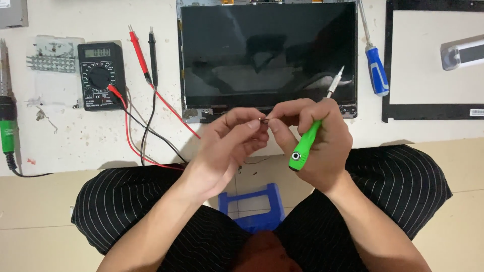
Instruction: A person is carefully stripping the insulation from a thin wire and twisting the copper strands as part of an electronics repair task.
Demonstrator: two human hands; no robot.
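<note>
Both hands pinch tiny part (right hand grips green screwdriver).

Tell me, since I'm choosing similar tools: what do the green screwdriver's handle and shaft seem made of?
The handle of the green screwdriver in the right hand looks like glossy moulded plastic, smooth and evenly bright. Its thin shaft looks like bare metal, silvery with a sheen.

The slim screwdriver with a bright green, smooth plastic handle and thin bare-metal shaft sits below the flat laptop screen panel, whose dark glass is glossy and mirror-like. Left of that panel lies a matt black plastic multimeter; right of it, a blue-handled screwdriver of shiny plastic and steel. The white tabletop around the panel looks matt, scuffed and speckled.
</note>
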